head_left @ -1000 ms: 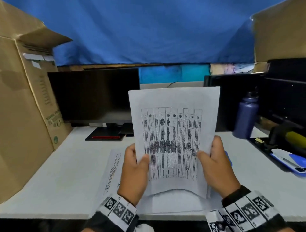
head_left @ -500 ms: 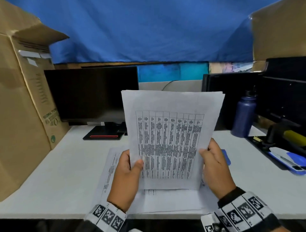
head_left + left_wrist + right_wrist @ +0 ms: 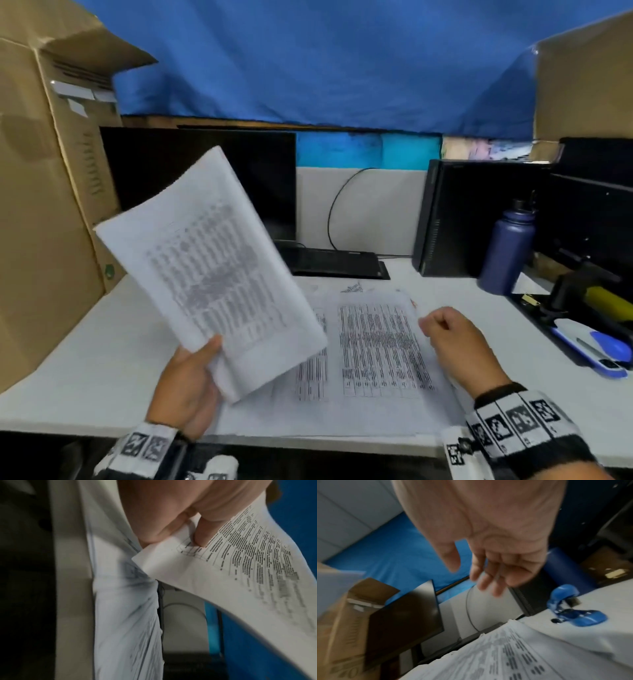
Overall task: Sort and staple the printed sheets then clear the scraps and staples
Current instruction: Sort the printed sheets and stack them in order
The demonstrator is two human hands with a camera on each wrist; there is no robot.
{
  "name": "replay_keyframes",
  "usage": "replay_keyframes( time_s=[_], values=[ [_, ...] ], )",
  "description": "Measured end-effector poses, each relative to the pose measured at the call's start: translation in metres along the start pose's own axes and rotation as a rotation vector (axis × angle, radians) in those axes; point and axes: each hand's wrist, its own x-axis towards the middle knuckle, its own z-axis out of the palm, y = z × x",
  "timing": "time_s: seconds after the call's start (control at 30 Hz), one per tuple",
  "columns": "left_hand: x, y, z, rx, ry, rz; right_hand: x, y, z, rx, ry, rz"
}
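My left hand (image 3: 205,363) grips a stack of printed sheets (image 3: 212,274) by its lower corner, thumb on top, and holds it tilted to the left above the white desk (image 3: 85,359). The left wrist view shows the left hand's fingers (image 3: 171,527) pinching that printed stack (image 3: 240,568). More printed sheets (image 3: 376,346) lie flat on the desk in front of me. Just above their right edge hovers my right hand (image 3: 435,322), fingers loosely curled and holding nothing. In the right wrist view a blue stapler (image 3: 570,609) stands on the desk beyond the flat sheets (image 3: 513,655), to the right of my right hand (image 3: 488,574).
A dark monitor (image 3: 198,185) stands at the back and a tall cardboard box (image 3: 44,222) at the left. On the right are a black computer case (image 3: 462,216), a purple bottle (image 3: 507,250) and a black tray (image 3: 534,308) with blue and yellow items.
My right hand has let go of the stack and dropped toward the desk. The left hand has swung the stack left and tilted it, uncovering the sheets lying below.
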Motion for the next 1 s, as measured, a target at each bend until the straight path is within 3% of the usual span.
replay_keyframes(
  time_s=[0.07,0.2,0.37,0.6,0.7,0.8,1.0],
  values=[
    [0.008,0.001,-0.03,-0.125,0.045,-0.09,0.015,0.015,0.004,-0.093,-0.141,0.12],
    [0.014,0.001,-0.047,-0.195,0.081,-0.125,0.041,0.022,0.018,-0.172,-0.1,0.211],
    [0.016,-0.001,-0.054,-0.288,0.023,-0.15,0.05,0.011,0.03,-0.505,-0.244,0.418],
    [0.021,-0.005,-0.061,-0.333,0.032,-0.117,0.059,0.002,0.047,-0.677,-0.296,0.434],
    [0.024,-0.007,-0.065,-0.364,0.055,-0.11,0.064,-0.003,0.042,-0.599,-0.27,0.376],
    [0.026,-0.008,-0.068,-0.365,0.032,-0.117,0.064,-0.005,0.042,-0.336,-0.253,0.336],
    [0.022,-0.007,-0.067,-0.366,-0.002,-0.117,0.047,-0.013,0.085,-0.421,-0.331,0.311]
  ],
)
